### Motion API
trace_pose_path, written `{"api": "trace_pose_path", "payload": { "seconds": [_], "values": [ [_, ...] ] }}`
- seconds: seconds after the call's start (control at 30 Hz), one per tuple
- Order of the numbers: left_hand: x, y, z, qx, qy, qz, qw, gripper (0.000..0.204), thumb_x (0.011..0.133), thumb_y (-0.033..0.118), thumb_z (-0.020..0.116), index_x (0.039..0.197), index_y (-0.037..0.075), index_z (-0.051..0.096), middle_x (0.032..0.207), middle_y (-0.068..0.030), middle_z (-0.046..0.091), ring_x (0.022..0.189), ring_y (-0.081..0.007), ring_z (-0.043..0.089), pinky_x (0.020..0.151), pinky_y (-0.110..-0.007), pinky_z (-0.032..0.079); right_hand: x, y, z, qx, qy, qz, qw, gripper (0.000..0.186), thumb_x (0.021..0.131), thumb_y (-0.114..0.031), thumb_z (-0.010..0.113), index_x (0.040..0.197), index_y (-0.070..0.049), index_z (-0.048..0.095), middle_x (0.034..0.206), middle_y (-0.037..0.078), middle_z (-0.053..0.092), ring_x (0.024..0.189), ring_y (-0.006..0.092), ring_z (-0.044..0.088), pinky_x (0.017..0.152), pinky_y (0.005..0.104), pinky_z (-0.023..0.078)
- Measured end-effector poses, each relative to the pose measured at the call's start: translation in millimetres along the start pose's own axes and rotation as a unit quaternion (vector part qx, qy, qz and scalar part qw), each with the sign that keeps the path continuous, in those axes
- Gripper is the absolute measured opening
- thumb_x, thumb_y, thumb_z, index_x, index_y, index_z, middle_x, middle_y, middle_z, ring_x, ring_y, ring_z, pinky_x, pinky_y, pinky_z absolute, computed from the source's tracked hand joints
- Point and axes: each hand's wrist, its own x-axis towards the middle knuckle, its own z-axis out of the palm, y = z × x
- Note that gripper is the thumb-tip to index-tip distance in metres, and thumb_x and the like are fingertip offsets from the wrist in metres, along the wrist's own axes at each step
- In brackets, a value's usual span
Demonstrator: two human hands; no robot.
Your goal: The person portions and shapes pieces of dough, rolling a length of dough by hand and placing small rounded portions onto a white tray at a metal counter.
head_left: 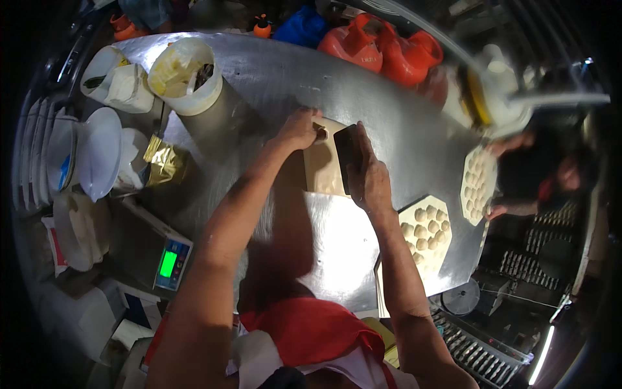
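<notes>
A pale rectangular board point(322, 175) lies on the steel table in front of me. My left hand point(301, 129) is closed at the board's far left corner, fingers bent. Beside its fingertips sits a small brown lump point(321, 133); whether they grip it is hard to make out. My right hand point(372, 178) is wrapped round a flat, black, rectangular slab point(350, 157) with a finger along its edge. The slab is over the board's right side; its exact kind does not show. Past my right forearm, a pale octagonal tray point(442, 249) carries rows of round dough balls point(421, 231).
Another person's hands point(512, 142) hold a second tray of dough balls point(476, 185) at the right. To my left are a lit scale point(170, 264), stacked plates point(100, 155), a gold packet point(167, 162) and a white bucket point(184, 97). Red containers point(408, 58) line the far edge.
</notes>
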Motion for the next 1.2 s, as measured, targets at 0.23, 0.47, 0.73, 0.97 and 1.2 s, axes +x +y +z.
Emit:
{"api": "trace_pose_path", "payload": {
  "seconds": [0.23, 0.47, 0.73, 0.97, 1.2],
  "values": [
    [-1, -27, 14, -0.097, 0.083, -0.011, 0.992, 0.04, 0.082, 0.016, 0.08, 0.113, 0.0, 0.061, 0.108, -0.0226, 0.072, 0.105, -0.0424, 0.07, 0.089, -0.047, 0.055, 116, 27, 73, -0.22, -0.05, -0.041, 0.973, 0.084, 0.093, -0.015, 0.068, 0.167, -0.011, 0.029, 0.109, 0.025, 0.075, 0.095, 0.0446, 0.074, 0.081, 0.0527, 0.059],
    [-7, -29, 9, -0.027, 0.116, -0.003, 0.993, 0.043, 0.083, 0.015, 0.078, 0.12, 0.003, 0.06, 0.113, -0.0229, 0.072, 0.108, -0.0444, 0.07, 0.091, -0.05, 0.054, 102, 30, 90, -0.139, -0.012, -0.069, 0.988, 0.074, 0.097, -0.017, 0.061, 0.164, -0.006, 0.035, 0.103, 0.024, 0.077, 0.069, 0.0456, 0.069, 0.063, 0.0539, 0.057],
    [-166, -46, -14, 0.006, 0.105, -0.037, 0.994, 0.035, 0.095, 0.014, 0.066, 0.129, 0.007, 0.066, 0.12, -0.0207, 0.073, 0.11, -0.0419, 0.07, 0.094, -0.051, 0.054, -163, 45, 60, -0.108, -0.154, 0.044, 0.981, 0.081, 0.1, -0.011, 0.054, 0.172, -0.017, 0.016, 0.087, 0.029, 0.073, 0.074, 0.0484, 0.071, 0.066, 0.0586, 0.056],
    [-295, -49, -17, 0.163, 0.111, -0.125, 0.972, 0.048, 0.093, 0.015, 0.069, 0.141, 0.009, 0.064, 0.129, -0.0218, 0.064, 0.125, -0.0396, 0.061, 0.104, -0.049, 0.05, -111, 42, 5, -0.078, -0.13, -0.023, 0.988, 0.082, 0.099, -0.019, 0.064, 0.17, -0.016, 0.023, 0.125, 0.03, 0.062, 0.117, 0.0483, 0.062, 0.099, 0.0551, 0.05],
    [-267, -32, 16, 0.353, 0.19, 0.113, 0.909, 0.059, 0.093, 0.022, 0.068, 0.146, -0.002, 0.055, 0.131, -0.0182, 0.061, 0.123, -0.0358, 0.057, 0.108, -0.048, 0.046, -9, 9, 41, -0.094, -0.059, -0.246, 0.963, 0.082, 0.097, -0.026, 0.068, 0.167, -0.007, 0.03, 0.168, 0.022, 0.035, 0.148, 0.0415, 0.041, 0.121, 0.0508, 0.037]
  ]
}}
